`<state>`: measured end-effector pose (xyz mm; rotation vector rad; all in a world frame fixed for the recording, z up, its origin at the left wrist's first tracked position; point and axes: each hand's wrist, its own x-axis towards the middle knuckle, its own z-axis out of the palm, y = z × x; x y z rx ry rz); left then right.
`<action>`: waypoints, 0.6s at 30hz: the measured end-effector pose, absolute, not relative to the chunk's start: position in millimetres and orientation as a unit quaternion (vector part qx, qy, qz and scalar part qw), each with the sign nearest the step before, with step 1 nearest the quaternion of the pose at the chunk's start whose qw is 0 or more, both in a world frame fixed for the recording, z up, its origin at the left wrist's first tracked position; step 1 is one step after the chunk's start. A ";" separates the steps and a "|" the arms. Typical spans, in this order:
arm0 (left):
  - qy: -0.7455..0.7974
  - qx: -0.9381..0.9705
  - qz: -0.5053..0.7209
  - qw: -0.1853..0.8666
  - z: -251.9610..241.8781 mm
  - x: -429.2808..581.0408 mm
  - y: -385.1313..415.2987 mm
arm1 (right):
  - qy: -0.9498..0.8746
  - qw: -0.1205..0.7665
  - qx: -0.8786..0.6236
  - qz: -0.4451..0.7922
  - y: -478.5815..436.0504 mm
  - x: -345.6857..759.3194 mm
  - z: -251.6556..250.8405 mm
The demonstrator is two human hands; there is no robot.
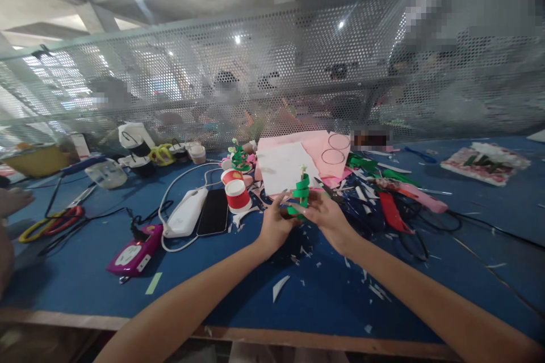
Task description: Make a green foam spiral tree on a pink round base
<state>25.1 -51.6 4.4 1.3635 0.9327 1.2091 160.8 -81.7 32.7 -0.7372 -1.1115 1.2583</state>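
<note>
Between my two hands, above the blue tabletop, stands a small green paper spiral tree (302, 188) with a pale tip. Its coil winds upward around a thin stem. My left hand (276, 224) pinches the lower green part from the left. From the right, my right hand (330, 218) closes its fingers on the same base. Fingers partly hide the bottom of the tree. A similar green spiral tree (240, 157) stands farther back, beside a red and white paper cup (237, 197). White paper (283, 164) lies behind my hands.
A phone (213, 212), a white power bank (186, 214) and a purple power strip (135, 250) lie left. Scissors (55, 224) are farther left, near another person's hand (19, 201). At right lie a pink glue gun (419, 195) and cables. Paper scraps (280, 288) litter the front.
</note>
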 end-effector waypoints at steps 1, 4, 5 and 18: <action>0.388 0.567 0.502 0.525 4.0 25.2 -51.4 | -0.474 0.612 -0.326 0.543 -82.2 161.0 33.8; 0.395 0.566 0.489 0.533 4.4 25.8 -51.8 | -0.447 0.612 -0.336 0.559 -81.7 162.0 35.2; 0.398 0.567 0.483 0.536 5.2 26.0 -52.2 | -0.441 0.608 -0.336 0.569 -81.2 162.4 35.1; 0.418 0.628 0.425 0.500 4.3 25.1 -53.7 | -0.422 0.597 -0.356 0.582 -78.5 165.7 35.7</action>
